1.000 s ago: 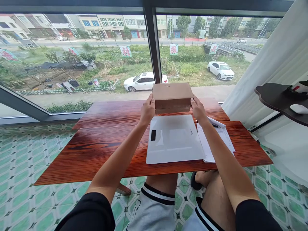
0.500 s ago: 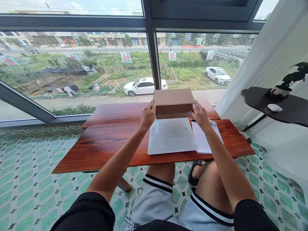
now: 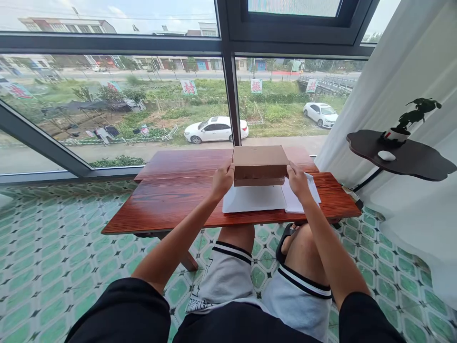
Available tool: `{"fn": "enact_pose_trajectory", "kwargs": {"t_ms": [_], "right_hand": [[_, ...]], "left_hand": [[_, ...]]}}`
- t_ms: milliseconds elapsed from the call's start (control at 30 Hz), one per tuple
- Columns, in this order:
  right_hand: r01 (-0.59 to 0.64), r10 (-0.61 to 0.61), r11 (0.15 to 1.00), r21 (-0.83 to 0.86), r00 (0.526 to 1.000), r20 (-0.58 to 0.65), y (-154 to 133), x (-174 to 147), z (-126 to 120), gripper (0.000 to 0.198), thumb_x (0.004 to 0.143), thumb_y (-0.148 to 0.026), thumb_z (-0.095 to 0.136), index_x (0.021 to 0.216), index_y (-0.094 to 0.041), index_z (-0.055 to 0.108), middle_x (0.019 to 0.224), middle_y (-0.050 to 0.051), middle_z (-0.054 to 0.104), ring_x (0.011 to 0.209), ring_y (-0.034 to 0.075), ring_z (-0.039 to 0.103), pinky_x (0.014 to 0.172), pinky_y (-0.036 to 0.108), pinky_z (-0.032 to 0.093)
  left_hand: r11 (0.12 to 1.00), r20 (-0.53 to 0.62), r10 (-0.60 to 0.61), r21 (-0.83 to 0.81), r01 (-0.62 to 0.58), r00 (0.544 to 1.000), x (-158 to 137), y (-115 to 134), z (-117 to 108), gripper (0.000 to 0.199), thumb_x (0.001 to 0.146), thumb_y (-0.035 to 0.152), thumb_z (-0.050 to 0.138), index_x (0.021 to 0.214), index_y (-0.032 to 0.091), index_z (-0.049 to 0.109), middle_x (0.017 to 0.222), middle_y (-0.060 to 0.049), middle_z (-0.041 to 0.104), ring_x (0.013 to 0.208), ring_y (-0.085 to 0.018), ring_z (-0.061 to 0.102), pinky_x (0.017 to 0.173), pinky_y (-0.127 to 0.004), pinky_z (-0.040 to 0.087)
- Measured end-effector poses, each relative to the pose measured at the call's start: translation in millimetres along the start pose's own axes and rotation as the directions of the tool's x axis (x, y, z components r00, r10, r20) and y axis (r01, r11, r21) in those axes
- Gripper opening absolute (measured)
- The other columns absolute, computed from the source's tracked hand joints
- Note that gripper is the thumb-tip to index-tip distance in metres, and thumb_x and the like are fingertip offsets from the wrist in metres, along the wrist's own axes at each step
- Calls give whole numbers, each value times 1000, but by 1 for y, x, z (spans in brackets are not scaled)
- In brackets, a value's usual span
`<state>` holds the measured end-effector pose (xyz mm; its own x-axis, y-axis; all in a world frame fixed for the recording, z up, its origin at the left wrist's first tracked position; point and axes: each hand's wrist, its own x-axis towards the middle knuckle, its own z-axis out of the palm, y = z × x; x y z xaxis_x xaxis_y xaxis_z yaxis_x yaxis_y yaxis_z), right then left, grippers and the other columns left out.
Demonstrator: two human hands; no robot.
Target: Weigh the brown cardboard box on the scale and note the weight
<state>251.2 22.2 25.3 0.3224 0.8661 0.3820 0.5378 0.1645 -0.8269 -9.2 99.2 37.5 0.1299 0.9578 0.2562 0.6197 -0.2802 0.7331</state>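
Box: a plain brown cardboard box [image 3: 260,162], flaps shut, held out in front of the person over the far part of a white board [image 3: 253,199]; its lower front edge sits low over the board, and I cannot tell from this angle whether it touches it or hangs just above.
Long axis: runs left to right across the view, parallel to the near edge of the wooden table [image 3: 171,202], so each short end faces one hand.
Left hand: the left hand [image 3: 222,180] is pressed against the box's left end, fingers curled round the lower corner, thumb on the near face.
Right hand: the right hand [image 3: 297,181] clasps the right end in the same way, mirror to the other.
Nearer hand: neither; both arms are stretched out about equally and the box lies straight ahead, centred between them.
Board: flat on the table, just in front of the person's knees, mostly bare on its near half.
Papers: a loose stack of white sheets [image 3: 302,195] lies just beside the board on the right, partly under the right wrist.
Side shelf: a dark shelf [image 3: 414,159] well apart to the right carries a small potted plant [image 3: 410,116] and a white mouse [image 3: 386,155].
Beyond: a large window [image 3: 228,95] with parked cars outside.
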Motion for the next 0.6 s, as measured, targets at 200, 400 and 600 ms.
{"fn": "enact_pose_trajectory", "kwargs": {"t_ms": [200, 400, 600], "right_hand": [[-43, 43, 999, -22, 999, -11, 6, -18, 0, 56, 94, -50, 35, 126, -17, 67, 128, 13, 65, 111, 30, 59, 102, 45, 42], [-27, 27, 1000, -8, 1000, 14, 9, -25, 1, 54, 96, -51, 36, 126, -19, 68, 130, 11, 65, 115, 29, 59, 108, 44, 39], [-56, 56, 998, -18, 998, 21, 7, -31, 2, 56, 95, -48, 35, 132, -18, 65, 131, 11, 65, 114, 30, 59, 102, 43, 43]], "left_hand": [[1000, 20, -13, -1, 13, 1000, -18, -1, 1, 53, 98, 40, 34, 143, 20, 55, 147, -6, 57, 132, -25, 57, 111, -37, 44], [1000, 31, -22, -6, 22, 999, -24, -8, 3, 53, 99, 39, 34, 144, 20, 54, 150, -7, 53, 139, -24, 52, 115, -37, 40], [999, 34, -42, -2, 42, 999, -31, -7, 3, 53, 99, 38, 35, 144, 19, 54, 147, -9, 56, 135, -27, 55, 111, -39, 43]]}}
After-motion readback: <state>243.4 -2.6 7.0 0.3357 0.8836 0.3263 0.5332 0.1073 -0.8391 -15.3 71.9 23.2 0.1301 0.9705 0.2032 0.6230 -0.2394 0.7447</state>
